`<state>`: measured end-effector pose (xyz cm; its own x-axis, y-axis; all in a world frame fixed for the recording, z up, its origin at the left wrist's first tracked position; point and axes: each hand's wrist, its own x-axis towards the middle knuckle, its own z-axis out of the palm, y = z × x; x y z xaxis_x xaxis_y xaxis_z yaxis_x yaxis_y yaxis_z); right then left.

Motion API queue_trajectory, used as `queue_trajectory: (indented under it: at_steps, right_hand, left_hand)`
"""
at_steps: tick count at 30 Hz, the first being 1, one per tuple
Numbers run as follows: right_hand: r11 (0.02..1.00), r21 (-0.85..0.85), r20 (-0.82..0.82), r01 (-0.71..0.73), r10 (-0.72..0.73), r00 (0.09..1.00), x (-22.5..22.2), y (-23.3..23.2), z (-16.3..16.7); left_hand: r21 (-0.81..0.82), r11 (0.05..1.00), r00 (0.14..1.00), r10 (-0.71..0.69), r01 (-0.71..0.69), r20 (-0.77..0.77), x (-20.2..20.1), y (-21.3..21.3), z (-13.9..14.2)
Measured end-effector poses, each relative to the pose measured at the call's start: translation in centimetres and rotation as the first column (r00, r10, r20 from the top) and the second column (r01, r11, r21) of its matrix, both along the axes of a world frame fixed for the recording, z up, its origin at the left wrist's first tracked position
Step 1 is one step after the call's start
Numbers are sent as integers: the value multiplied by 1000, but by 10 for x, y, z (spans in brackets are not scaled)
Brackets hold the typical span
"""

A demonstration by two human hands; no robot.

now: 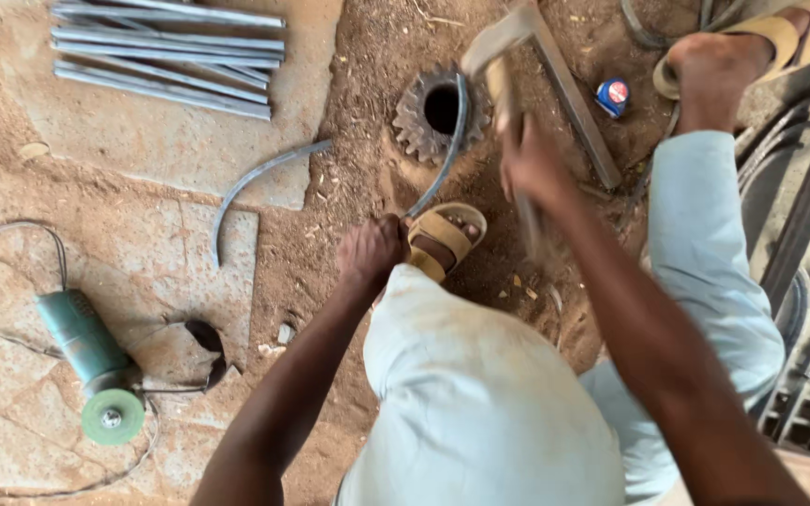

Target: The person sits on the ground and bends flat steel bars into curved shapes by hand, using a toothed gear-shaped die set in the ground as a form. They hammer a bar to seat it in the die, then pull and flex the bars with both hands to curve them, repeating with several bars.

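Gripping a curved metal strip (442,155) tight in our left hand (372,251) over the gear (438,112), our right hand (532,169) clutches a blurred hammer (499,56) at upper centre.

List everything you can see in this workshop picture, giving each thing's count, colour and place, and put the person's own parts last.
Straight metal rods: a bundle, grey, top left on a stone slab.
Curved rod: one, grey, lying left of centre.
Gear wheel: one, rusty, top centre on the dirt.
Bent rod: one, grey, across the gear wheel.
Angle grinder: one, green, lower left.
Small tin: one, blue, upper right.
Hammer: one, blurred, above the gear wheel.
Left hand: grips the bent rod.
Right hand: grips the hammer.
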<state>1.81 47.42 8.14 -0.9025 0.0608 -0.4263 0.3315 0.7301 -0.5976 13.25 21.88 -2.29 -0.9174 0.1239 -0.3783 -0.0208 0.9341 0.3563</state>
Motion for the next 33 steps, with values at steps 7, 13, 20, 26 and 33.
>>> queue_trajectory:
  at_steps: [7, 13, 20, 26, 33]
  right_hand:
    - [886, -396, 109, 241, -216, 970, 0, 55, 51]
    - [965, -250, -534, -76, -71, 843, 7, 20, 42]
    - [946, -252, 252, 202, -138, 958, -27, 8, 43]
    - [914, -358, -50, 192, -224, 973, -7, 27, 104]
    - [832, -459, -636, -312, -63, 769, 29, 23, 147]
  left_hand:
    - [5, 1000, 998, 10, -10, 67, -8, -5, 11]
    - [-40, 999, 997, -28, 31, 76, -17, -5, 16]
    - [-33, 999, 978, -32, 39, 206, -20, -9, 34]
    - [-89, 994, 980, 73, -57, 184, -24, -6, 49]
    - [-154, 987, 966, 80, -42, 248, -42, -2, 83]
